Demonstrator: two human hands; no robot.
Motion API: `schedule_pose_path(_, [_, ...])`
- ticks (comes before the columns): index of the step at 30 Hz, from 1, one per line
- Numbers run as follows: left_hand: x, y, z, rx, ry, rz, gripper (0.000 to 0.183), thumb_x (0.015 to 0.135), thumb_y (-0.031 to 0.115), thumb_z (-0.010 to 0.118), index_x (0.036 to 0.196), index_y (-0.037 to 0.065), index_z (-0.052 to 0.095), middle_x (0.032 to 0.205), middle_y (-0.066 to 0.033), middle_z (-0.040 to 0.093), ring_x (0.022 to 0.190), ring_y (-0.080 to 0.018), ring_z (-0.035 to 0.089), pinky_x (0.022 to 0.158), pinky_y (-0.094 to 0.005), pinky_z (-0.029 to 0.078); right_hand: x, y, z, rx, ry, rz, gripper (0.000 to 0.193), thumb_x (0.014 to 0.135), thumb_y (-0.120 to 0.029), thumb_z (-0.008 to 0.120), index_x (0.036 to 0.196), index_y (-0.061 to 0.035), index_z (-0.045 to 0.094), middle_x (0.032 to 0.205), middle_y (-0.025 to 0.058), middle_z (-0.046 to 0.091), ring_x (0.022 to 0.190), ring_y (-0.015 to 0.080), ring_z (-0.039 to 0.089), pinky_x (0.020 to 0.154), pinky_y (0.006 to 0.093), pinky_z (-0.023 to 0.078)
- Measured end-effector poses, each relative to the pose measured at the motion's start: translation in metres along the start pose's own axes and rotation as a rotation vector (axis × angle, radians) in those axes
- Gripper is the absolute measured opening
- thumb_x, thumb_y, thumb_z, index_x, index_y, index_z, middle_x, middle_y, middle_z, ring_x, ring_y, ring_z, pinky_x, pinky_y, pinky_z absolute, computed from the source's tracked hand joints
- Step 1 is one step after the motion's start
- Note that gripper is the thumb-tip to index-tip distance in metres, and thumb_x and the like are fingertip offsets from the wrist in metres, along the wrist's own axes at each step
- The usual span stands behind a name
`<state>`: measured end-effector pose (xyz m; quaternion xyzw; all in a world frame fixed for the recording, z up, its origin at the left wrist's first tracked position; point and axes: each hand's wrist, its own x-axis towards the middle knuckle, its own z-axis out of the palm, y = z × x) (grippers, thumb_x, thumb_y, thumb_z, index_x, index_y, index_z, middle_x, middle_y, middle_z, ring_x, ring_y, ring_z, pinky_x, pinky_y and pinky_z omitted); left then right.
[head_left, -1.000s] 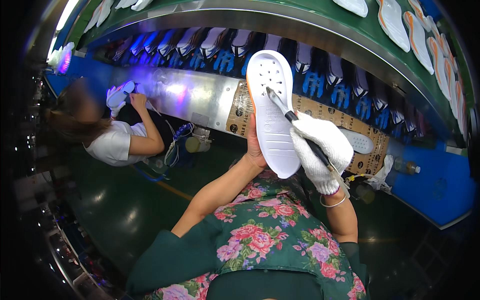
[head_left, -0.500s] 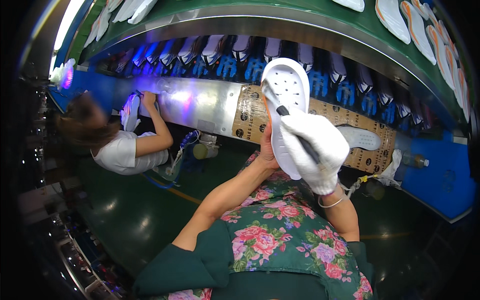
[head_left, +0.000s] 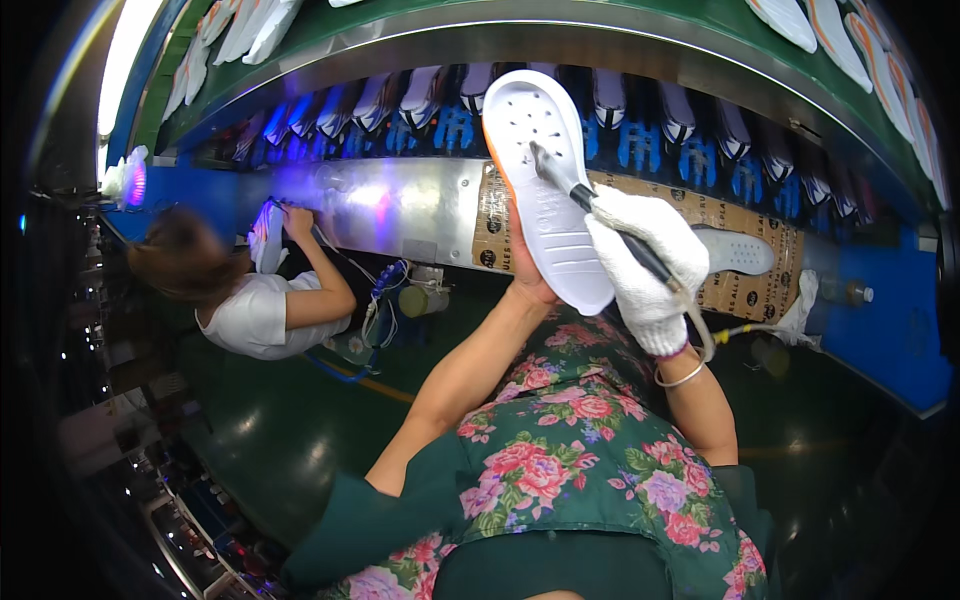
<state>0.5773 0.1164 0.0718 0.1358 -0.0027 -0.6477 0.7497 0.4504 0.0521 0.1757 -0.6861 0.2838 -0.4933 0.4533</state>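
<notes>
A white shoe sole (head_left: pixel 562 235) with an orange side stripe is held up at a slant, its inner face with small holes and ridges toward me. My bare left hand (head_left: pixel 527 262) grips it along the left edge; most of the fingers are hidden behind the sole. My right hand (head_left: pixel 655 262), in a white knit glove, is closed round a dark-handled brush (head_left: pixel 578 190). The brush tip rests on or just over the sole's inner face, among the small holes. From the handle's rear end a pale hose (head_left: pixel 700 322) curves down past my wrist.
Another sole (head_left: pixel 738 250) lies on cardboard (head_left: pixel 788 262) covering the metal bench (head_left: pixel 410 205). Behind, shoe uppers (head_left: pixel 609 98) hang in a row on blue holders. Several soles (head_left: pixel 836 45) lie on the green upper belt. At left, a co-worker (head_left: pixel 265 305) handles a shoe.
The brush tip has moved from the sole's left edge to the middle, among the holes. Sole and left hand sit further left and higher; the view has shifted slightly too.
</notes>
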Motion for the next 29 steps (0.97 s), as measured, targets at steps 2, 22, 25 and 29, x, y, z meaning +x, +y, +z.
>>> schedule_pose_path(2, [0.003,0.003,0.004,-0.121,-0.189,-0.018,0.092,0.087,0.078,0.042,0.153,0.015,0.03,0.145,-0.0185,0.047,0.13,-0.038,0.05,0.109,-0.0569,0.041,-0.002,-0.001,-0.001,-0.141,-0.121,-0.2,0.025,0.076,0.002,0.074,0.101,-0.0028,0.074,0.097,0.0133,0.073,0.086,0.026,0.071,0.079,0.0337,0.055])
schedule_pose_path(22, [0.012,0.027,0.01,-0.108,-0.179,0.004,0.11,0.075,0.092,0.039,0.146,0.008,0.036,0.134,-0.018,0.052,0.11,-0.0459,0.058,0.085,-0.0652,0.051,-0.037,0.021,-0.001,0.086,-0.382,0.07,0.03,0.077,-0.005,0.077,0.106,-0.0113,0.074,0.097,0.0067,0.073,0.089,0.0242,0.071,0.077,0.0341,0.056])
schedule_pose_path(25, [0.012,0.033,0.011,-0.147,-0.251,-0.082,0.1,0.082,0.084,0.04,0.151,0.012,0.031,0.138,-0.0206,0.048,0.113,-0.0467,0.057,0.087,-0.0651,0.051,-0.034,0.01,0.0,-0.089,-0.496,-0.281,0.029,0.077,-0.007,0.077,0.105,-0.0138,0.075,0.097,0.0087,0.073,0.085,0.0274,0.071,0.074,0.035,0.056])
schedule_pose_path(29, [-0.002,0.043,0.004,-0.032,-0.152,-0.207,0.099,0.083,0.082,0.041,0.154,0.015,0.027,0.141,-0.0218,0.046,0.118,-0.0473,0.055,0.088,-0.0671,0.05,-0.03,0.017,-0.006,0.048,-0.448,-0.022,0.02,0.081,-0.01,0.076,0.1,-0.0139,0.077,0.096,0.0074,0.075,0.086,0.0234,0.073,0.078,0.034,0.057])
